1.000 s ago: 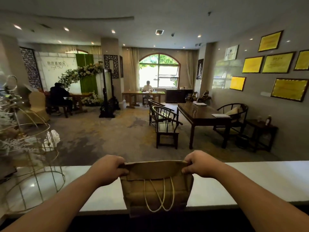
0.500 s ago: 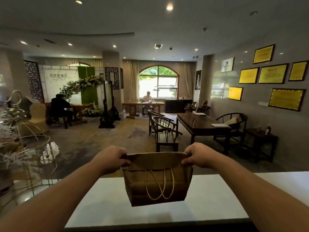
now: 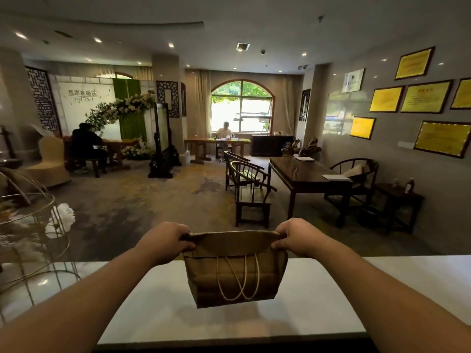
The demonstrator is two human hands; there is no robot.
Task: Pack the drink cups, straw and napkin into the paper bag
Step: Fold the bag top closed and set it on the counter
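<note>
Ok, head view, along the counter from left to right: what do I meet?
Gold wire stand → left hand → paper bag, held up by its folded top over the white counter → right hand.

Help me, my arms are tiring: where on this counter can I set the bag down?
The white counter is bare under the paper bag and rightward past the right hand. The left end is crowded by the gold wire cage, beyond the left hand.
</note>
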